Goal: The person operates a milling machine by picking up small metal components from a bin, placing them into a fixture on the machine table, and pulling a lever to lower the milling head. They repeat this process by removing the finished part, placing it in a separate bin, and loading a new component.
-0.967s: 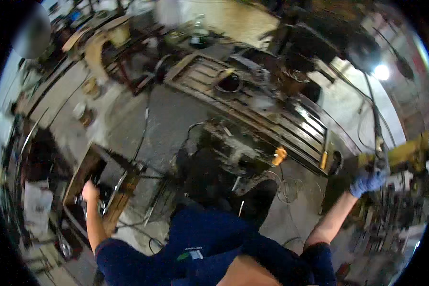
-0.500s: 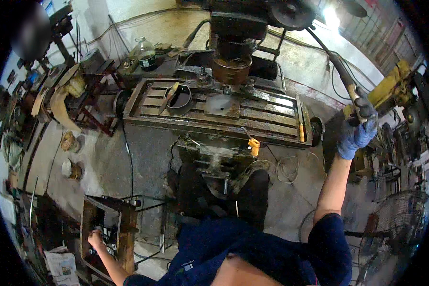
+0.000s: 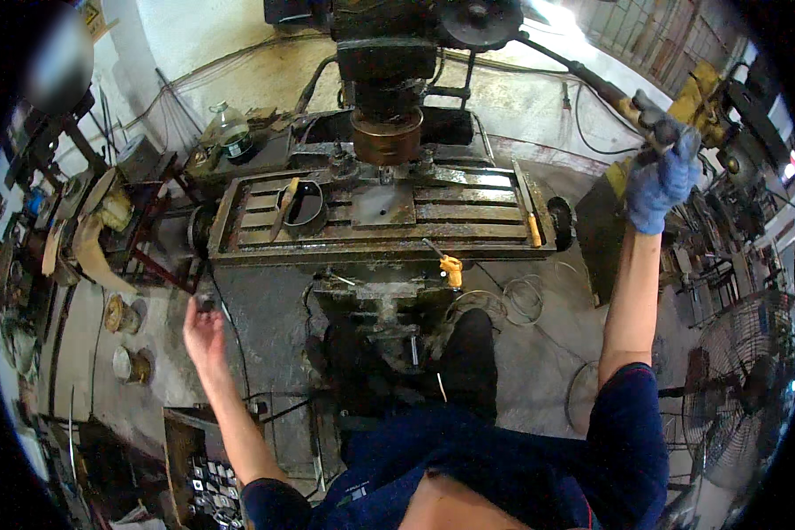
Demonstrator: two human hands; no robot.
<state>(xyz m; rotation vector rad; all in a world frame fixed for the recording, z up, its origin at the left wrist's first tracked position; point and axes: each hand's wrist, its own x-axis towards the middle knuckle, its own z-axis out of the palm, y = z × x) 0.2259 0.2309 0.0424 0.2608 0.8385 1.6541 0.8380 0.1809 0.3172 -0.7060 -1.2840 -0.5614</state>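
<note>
My right hand [image 3: 664, 181], in a blue-grey glove, is closed round the end of a long lever [image 3: 590, 78] running from the drilling or milling machine's head [image 3: 384, 62]. My bare left hand [image 3: 205, 337] is raised left of the machine table [image 3: 283, 255], its fingers bent toward the thumb; a small dark thing seems to sit at the fingertips, too small to name. Below that hand stands a wooden box [image 3: 178, 459] with several small metal parts [image 3: 214, 488]. Under the spindle [image 3: 387, 137] lies a flat plate [image 3: 397, 210] with a dark hole.
On the slotted table are a dark pot [image 3: 314, 215] with a brush [image 3: 284, 208] and a yellow-handled tool [image 3: 533, 231]. A yellow air gun [image 3: 451, 269] hangs at the front edge. A fan [image 3: 742, 389] stands at right; tins [image 3: 132, 364] stand on the floor at left.
My left hand has come up out of the wooden box toward the table's left end. My right hand stays on the lever. The whole view has shifted a little.
</note>
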